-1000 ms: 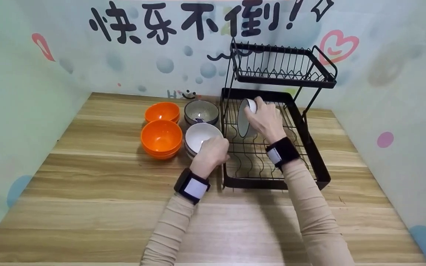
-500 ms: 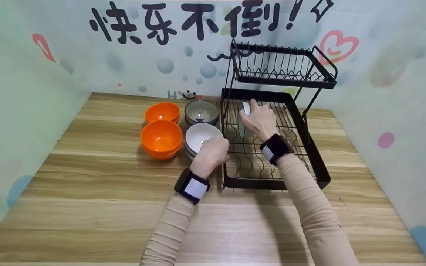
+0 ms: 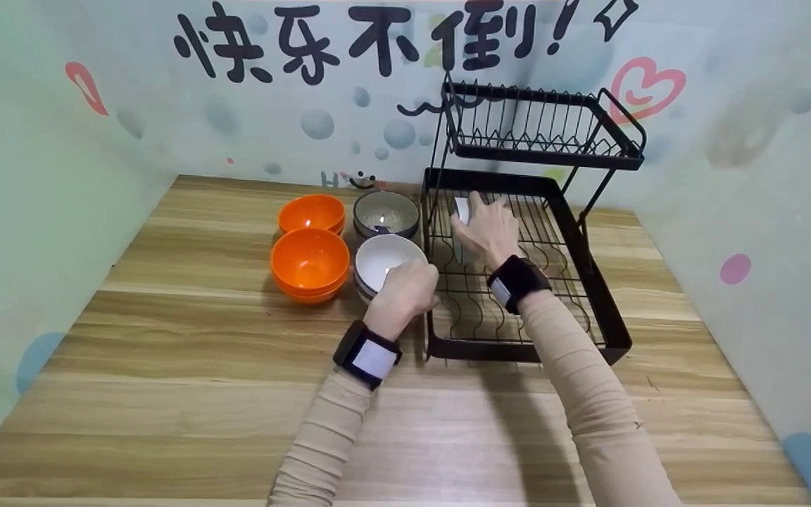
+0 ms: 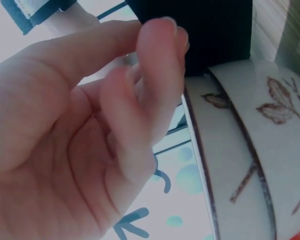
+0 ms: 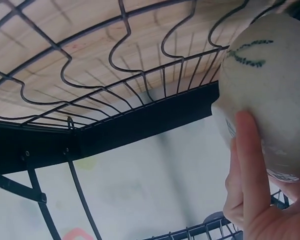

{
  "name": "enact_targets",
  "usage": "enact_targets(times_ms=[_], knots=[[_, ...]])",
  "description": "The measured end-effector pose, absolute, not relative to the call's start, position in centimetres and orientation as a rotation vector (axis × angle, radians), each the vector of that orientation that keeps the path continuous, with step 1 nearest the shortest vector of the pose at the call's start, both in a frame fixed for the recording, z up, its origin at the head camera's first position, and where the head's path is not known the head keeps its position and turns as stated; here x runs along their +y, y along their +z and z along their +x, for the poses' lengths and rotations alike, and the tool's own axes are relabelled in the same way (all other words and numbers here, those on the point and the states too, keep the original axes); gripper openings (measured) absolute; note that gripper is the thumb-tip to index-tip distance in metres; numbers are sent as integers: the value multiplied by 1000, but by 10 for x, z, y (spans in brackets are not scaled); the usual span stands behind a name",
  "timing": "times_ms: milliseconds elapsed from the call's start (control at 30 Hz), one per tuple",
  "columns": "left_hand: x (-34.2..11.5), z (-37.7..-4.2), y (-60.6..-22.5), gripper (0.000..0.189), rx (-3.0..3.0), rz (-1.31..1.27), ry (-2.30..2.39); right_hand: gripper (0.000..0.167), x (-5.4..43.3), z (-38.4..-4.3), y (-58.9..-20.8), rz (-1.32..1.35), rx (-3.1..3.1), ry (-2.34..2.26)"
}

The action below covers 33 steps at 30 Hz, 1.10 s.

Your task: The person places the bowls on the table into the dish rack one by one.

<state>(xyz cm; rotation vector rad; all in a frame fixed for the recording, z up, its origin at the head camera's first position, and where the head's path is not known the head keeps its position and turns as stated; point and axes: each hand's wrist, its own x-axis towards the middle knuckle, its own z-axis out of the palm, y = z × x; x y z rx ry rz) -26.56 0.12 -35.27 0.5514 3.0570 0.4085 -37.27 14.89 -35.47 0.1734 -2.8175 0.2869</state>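
My right hand (image 3: 493, 229) is over the left part of the rack's lower tier, pinching a pale bowl (image 3: 462, 210) that stands on its side. In the right wrist view the bowl (image 5: 275, 85) shows a white outside with a dark green mark, and the fingers lie along it. My left hand (image 3: 405, 292) stays beside a stack of white bowls (image 3: 379, 257), its fingers loosely curled round nothing. The left wrist view shows those bowls (image 4: 280, 115) with brown leaf patterns and dark rims, right by the fingertips.
The black two-tier dish rack (image 3: 518, 350) stands at the right, its upper tier (image 3: 545, 153) behind my right hand. Left of it are grey bowls (image 3: 383, 210) and two stacks of orange bowls, front (image 3: 310, 264) and back (image 3: 312, 210). A printed wall closes off the back.
My right hand has moved left and slightly down with the bowl, which has turned from slanted to nearly edge-on in the rack. The left hand has stayed put.
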Motion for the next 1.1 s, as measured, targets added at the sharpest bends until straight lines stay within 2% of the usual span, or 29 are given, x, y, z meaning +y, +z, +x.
enact_targets(times_ms=[300,1100], knots=[[2,-266,-353,23,3062,554,397,59,149,-377,-361,142,-2813,322],[1,-268,-354,18,3050,581,411,50,149,-380,-377,83,-2777,539]])
